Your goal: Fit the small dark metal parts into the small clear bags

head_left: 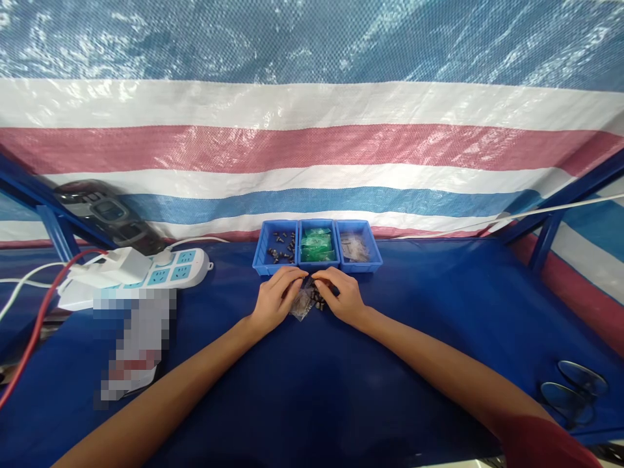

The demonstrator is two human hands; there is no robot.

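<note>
My left hand (277, 296) is closed in a pinch at the top edge of a small clear plastic bag (301, 305), which lies on the blue table. Close beside it, my right hand (344, 296) also has thumb and forefinger pressed together. Whatever is in that pinch is too small to make out. Several dark screws (319, 301) lie loose between the bag and my right hand. Just beyond my fingers stand three joined blue bins: one with dark screws (284, 255), one with green packets (316, 247), one with clear plastic bags (354, 248).
To the left, a white power strip (182, 270) carries plugs and cables, with a red cable (41, 318) near the edge. A blurred-out item (139, 344) lies in front of it. Eyeglasses (572, 393) rest at the right. A striped tarp (312, 149) hangs behind the table.
</note>
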